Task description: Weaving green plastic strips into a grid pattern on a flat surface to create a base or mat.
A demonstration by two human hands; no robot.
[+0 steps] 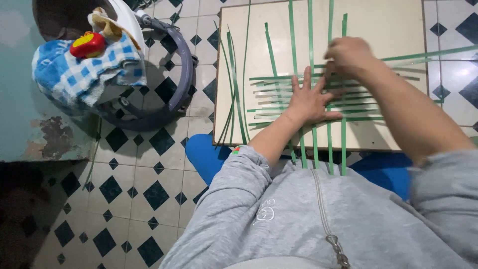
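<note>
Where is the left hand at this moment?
In the head view, the left hand lies flat, fingers spread, on the woven green strips on the pale board, just below-left of the right hand.

strips: glossy green plastic; board: smooth pale wood; floor: glossy tile

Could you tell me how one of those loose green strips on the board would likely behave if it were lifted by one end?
The loose green strips look thin and bowed, so one would probably flex and droop. Being flat, it should slide on the smooth board, not roll.
</note>
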